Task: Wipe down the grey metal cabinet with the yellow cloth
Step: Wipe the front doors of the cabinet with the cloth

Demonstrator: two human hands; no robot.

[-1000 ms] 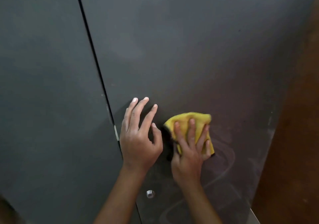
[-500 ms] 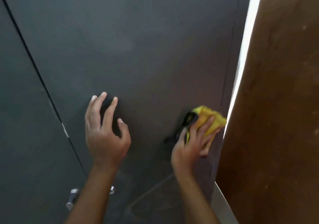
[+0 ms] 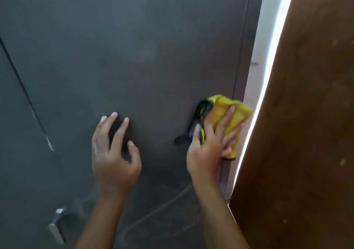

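Observation:
The grey metal cabinet [image 3: 134, 47] fills most of the view, its right door facing me. My right hand [image 3: 210, 147] presses the yellow cloth [image 3: 231, 110], which has a black trim, flat against the door's right edge. My left hand [image 3: 113, 153] rests on the same door further left, fingers spread and fingertips touching the metal, holding nothing. Faint curved wipe marks show on the door below my hands.
A dark seam [image 3: 24, 95] between the two doors runs down the left side. A silver handle [image 3: 57, 227] sticks out at the lower left. A brown wooden panel [image 3: 306, 133] stands close on the right, with a bright gap [image 3: 268, 61] between it and the cabinet.
My right hand has slid the cloth rightward from the middle of the door to its right edge. The view has shifted right, bringing in the brown panel and the handle.

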